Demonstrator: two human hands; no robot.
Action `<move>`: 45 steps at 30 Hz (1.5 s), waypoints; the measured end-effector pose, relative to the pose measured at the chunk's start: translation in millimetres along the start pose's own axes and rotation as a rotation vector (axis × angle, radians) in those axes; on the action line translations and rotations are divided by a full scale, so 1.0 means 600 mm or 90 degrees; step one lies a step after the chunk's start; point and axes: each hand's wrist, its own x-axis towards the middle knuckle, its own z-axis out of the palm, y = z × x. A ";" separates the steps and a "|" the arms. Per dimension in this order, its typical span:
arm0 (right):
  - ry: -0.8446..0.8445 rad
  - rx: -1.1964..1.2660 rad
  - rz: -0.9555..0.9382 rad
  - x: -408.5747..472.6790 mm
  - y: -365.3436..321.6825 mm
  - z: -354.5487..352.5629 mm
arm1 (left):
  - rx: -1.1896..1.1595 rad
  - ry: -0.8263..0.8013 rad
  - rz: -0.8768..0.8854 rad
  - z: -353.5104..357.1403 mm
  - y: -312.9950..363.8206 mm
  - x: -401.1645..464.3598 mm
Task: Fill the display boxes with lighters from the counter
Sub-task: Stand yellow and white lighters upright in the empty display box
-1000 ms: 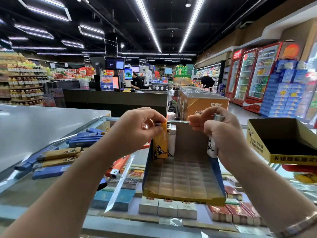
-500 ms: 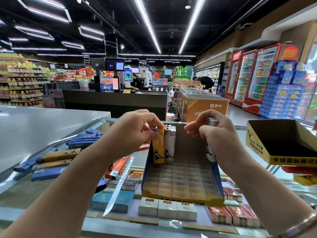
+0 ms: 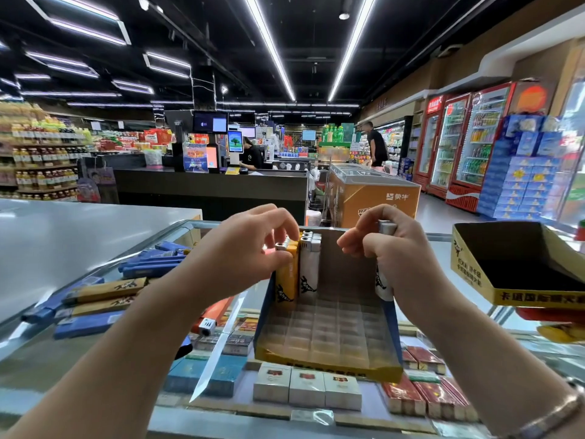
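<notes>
On a glass worktop (image 3: 38, 359), blue packs (image 3: 152, 264) lie left and an empty yellow box (image 3: 474, 274) right. The display box (image 3: 326, 365) holds lighters (image 3: 308, 267) back-left. Left hand (image 3: 243, 255) pinches a yellow lighter (image 3: 289, 277) there; right hand (image 3: 402, 258) is closed round white lighters (image 3: 383, 285).

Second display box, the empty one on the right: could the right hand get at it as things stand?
Probably yes, but not freely: the right hand is closed on white lighters. The second display box sits open-topped beside it, with nothing between.
</notes>
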 end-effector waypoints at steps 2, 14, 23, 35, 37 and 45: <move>-0.015 0.044 0.011 -0.001 -0.001 -0.002 | 0.009 0.002 -0.004 0.002 -0.002 0.001; -0.268 0.339 0.180 -0.008 -0.012 0.007 | -0.096 0.011 -0.048 -0.002 -0.005 0.003; -0.249 0.197 0.170 -0.004 -0.002 0.005 | -0.128 0.024 -0.107 0.009 -0.011 0.008; -0.203 0.189 0.206 0.003 0.006 -0.001 | -0.120 -0.067 -0.135 0.002 -0.004 0.000; -0.185 0.185 0.200 0.006 0.004 -0.007 | -0.087 -0.062 -0.116 0.002 0.004 -0.001; -0.288 0.225 0.180 0.003 0.002 -0.005 | -0.068 0.071 0.003 0.009 0.024 0.001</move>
